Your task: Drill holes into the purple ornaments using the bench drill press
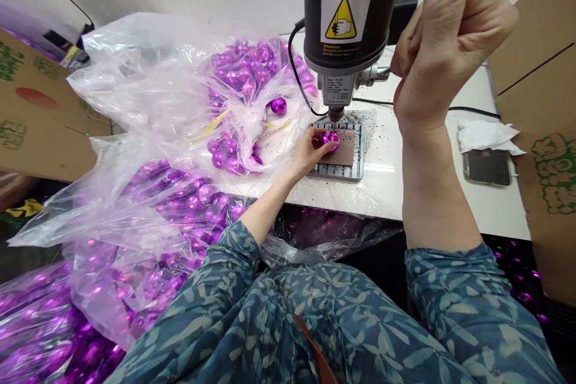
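Observation:
My left hand [308, 149] pinches a shiny purple faceted ball [332, 141] between thumb and fingers. The ball rests on a brown board [345, 155], which lies on the slotted metal base [359, 169] of a small drill press [353, 15]. Directly above the ball is the chuck [335, 114], its thin bit reaching down to the ball's top; whether it has entered cannot be made out. Raised beside the motor housing, my right hand [450, 48] is closed around the press's feed handle, whose metal hub [374, 75] shows; the grip itself is hidden by the fingers.
Clear plastic bags [148, 90] with many purple balls [245, 66] spread over the left side. One loose ball [278, 105] lies by the bag opening. A phone [488, 167] sits under white tissue [486, 135] at right. Cardboard boxes [540, 90] flank the table; dark shavings surround the base.

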Action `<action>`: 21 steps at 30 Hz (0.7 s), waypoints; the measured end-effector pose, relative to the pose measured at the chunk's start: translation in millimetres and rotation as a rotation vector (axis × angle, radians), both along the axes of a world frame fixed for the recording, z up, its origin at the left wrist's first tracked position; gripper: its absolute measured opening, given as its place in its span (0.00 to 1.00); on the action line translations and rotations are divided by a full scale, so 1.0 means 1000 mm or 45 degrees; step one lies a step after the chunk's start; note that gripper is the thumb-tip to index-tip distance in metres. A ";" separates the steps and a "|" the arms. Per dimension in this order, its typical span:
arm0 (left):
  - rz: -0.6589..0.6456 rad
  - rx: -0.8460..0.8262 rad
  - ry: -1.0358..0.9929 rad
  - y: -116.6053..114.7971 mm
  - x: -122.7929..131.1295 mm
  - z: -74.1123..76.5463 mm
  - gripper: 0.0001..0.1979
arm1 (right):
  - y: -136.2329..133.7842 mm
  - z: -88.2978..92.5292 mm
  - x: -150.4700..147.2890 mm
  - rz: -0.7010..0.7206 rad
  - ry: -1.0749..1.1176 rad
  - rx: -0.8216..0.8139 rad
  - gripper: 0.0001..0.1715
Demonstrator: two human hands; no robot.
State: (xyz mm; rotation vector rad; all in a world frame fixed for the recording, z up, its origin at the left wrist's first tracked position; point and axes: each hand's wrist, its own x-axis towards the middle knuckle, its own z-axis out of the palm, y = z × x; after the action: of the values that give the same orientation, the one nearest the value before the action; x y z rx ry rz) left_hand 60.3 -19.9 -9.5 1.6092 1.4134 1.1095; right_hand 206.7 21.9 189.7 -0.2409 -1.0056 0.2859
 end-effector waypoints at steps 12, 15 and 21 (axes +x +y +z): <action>-0.063 0.186 0.258 -0.009 -0.001 -0.008 0.29 | 0.001 0.000 0.001 -0.020 -0.004 -0.012 0.51; -0.085 0.184 0.270 -0.003 -0.001 -0.004 0.30 | 0.001 -0.001 0.003 -0.041 -0.055 -0.043 0.50; -0.080 0.193 0.185 0.005 0.005 -0.010 0.30 | -0.001 -0.001 0.002 -0.062 -0.061 -0.062 0.50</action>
State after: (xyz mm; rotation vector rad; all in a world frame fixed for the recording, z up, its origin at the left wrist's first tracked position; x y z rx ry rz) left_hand 65.2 -14.6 -19.2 1.8617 1.3874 1.1049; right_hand 208.8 21.2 188.6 -0.3171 -1.0393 0.2615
